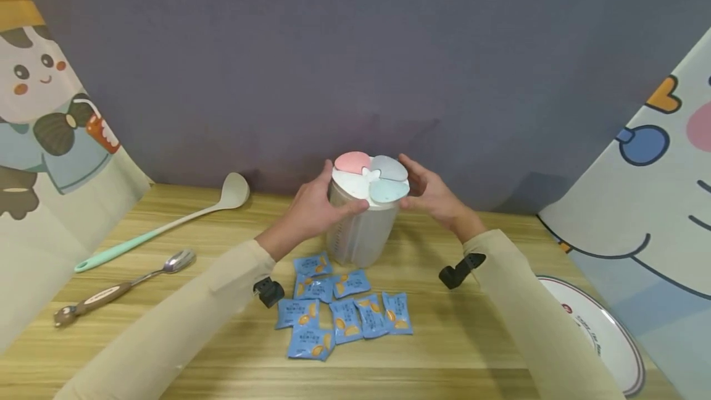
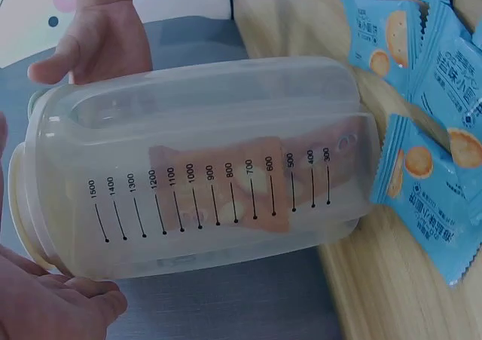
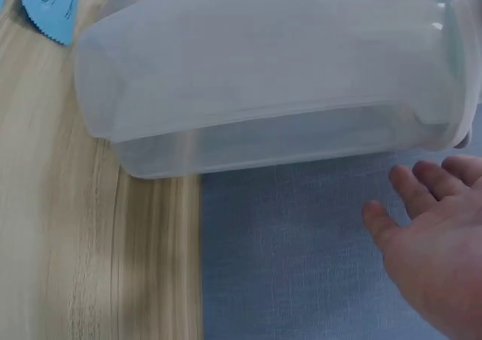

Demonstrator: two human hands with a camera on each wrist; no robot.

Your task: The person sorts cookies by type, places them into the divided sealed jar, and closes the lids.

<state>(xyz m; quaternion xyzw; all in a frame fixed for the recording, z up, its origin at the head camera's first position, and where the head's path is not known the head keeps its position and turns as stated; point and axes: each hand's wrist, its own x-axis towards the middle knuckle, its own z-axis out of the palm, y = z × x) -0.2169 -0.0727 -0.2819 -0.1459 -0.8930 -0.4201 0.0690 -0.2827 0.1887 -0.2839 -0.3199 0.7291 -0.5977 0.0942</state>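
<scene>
- The jar (image 1: 362,227) stands upright on the wooden table (image 1: 166,301), near the far wall and midway between the two arms; it is clear plastic with measuring marks printed down one side (image 2: 211,204), so it looks stiff and light, with smooth walls that may slip under a loose hold.
- Its lid (image 1: 371,179) has pink, grey and blue flaps around a small white hub; the flaps look thin, so the firmer rim below them seems the safer place to take hold.
- The left hand (image 1: 313,208) wraps the left side of the jar just under the lid, thumb lying across the rim; it is grasping the jar.
- The right hand (image 1: 430,193) sits at the right edge of the lid, fingers only slightly bent and touching the rim; in the right wrist view the palm (image 3: 437,249) is spread and clamps nothing.
- Blue biscuit packets (image 1: 344,313) lie scattered just nearer than the jar; they look soft and crinkly.
- A long-handled ladle (image 1: 166,224) and a metal spoon (image 1: 128,283) lie to the left, well apart from the jar; a plate (image 1: 602,338) lies at the near right.
</scene>
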